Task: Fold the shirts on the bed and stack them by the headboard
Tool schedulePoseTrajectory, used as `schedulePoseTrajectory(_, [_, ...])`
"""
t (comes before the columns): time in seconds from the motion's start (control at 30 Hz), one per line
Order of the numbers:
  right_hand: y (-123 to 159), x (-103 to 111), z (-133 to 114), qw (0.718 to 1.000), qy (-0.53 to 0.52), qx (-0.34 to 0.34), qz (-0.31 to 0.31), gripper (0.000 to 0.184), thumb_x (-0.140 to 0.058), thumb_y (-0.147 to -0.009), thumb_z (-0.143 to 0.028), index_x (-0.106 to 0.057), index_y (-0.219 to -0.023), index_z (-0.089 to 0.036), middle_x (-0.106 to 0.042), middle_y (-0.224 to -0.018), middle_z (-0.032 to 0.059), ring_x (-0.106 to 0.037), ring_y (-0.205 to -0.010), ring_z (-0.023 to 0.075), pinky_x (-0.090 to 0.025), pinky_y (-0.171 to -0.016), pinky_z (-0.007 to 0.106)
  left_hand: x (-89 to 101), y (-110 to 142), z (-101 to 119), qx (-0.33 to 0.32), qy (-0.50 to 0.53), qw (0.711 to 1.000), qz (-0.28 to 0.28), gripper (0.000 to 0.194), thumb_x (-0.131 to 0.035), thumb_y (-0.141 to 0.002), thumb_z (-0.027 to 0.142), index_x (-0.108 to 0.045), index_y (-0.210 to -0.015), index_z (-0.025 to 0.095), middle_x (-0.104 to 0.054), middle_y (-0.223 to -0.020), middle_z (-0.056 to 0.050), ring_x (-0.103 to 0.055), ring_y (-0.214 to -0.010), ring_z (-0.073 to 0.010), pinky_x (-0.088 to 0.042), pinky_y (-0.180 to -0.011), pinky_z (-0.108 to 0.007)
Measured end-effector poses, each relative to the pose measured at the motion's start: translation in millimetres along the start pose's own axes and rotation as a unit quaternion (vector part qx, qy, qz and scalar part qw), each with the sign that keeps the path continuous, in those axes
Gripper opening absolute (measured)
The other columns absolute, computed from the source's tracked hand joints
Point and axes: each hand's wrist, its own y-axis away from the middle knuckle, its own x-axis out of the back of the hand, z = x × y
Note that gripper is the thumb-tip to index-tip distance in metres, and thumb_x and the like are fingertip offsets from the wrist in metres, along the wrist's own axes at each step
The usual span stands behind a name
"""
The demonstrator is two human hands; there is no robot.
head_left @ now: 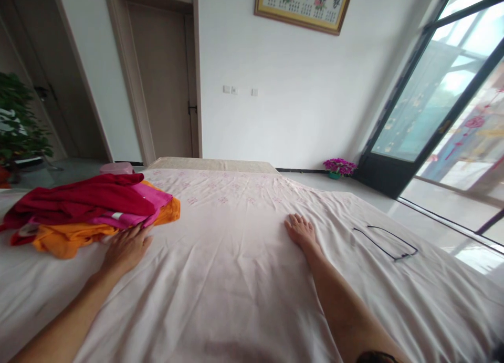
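Observation:
A pale pink sheet with small flower prints covers the wide surface before me. On its left lies a loose pile of clothes: a dark red garment on top, a magenta one under it, and an orange one at the bottom. My left hand rests at the pile's near edge, its fingers stretched out against the cloth; some fingertips are hidden there. My right hand lies flat on the sheet to the right of the middle, with nothing in it.
Eyeglasses lie with temples unfolded on the sheet, right of my right forearm. A pink container stands behind the clothes. Farther back are a leafy plant, a pot of magenta flowers, a closed door and a glass door.

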Motion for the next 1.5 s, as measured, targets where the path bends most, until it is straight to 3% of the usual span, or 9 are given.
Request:
schedulePoseTrajectory(0.37, [-1.1, -1.6, 1.4, 1.0, 0.0, 0.004, 0.022, 0.061, -0.027, -0.097, -0.052, -0.035, -0.151, -0.026, -0.03, -0.159, 0.0045, -0.022, -0.147, 0.025, -0.014, -0.118, 0.046, 7.9, -2.0, 4.0, 0.012, 0.0, 1.0, -0.001, 0.051, -0.027, -0.095, 0.03, -0.06, -0.131, 0.016, -0.063, -0.13, -0.013, -0.056, -0.12, -0.0289, -0.036, -0.104, -0.043])
schedulePoseTrajectory(1.07, [-2.6, -5.1, 5.2, 0.999, -0.011, 0.011, 0.052, 0.058, -0.031, -0.096, -0.049, -0.042, -0.147, -0.025, -0.036, -0.156, 0.0055, -0.03, -0.143, 0.0252, -0.018, -0.117, 0.045, 7.9, -4.2, 1.5, 0.029, 0.058, 0.998, 0.018, 0.046, -0.039, -0.088, 0.024, -0.065, -0.125, 0.017, -0.068, -0.125, -0.011, -0.058, -0.119, -0.024, -0.037, -0.106, -0.037])
schedulePoseTrajectory(1.5, [-4.5, -10.7, 6.8, 0.999, -0.005, 0.01, 0.054, 0.058, -0.029, -0.097, -0.049, -0.041, -0.147, -0.024, -0.035, -0.157, 0.0062, -0.026, -0.145, 0.0264, -0.015, -0.118, 0.046, 5.1, -5.9, -0.6, 0.037, 0.066, 0.997, 0.029, 0.046, -0.035, -0.089, 0.024, -0.066, -0.122, 0.018, -0.069, -0.124, -0.01, -0.06, -0.117, -0.0247, -0.04, -0.103, -0.037])
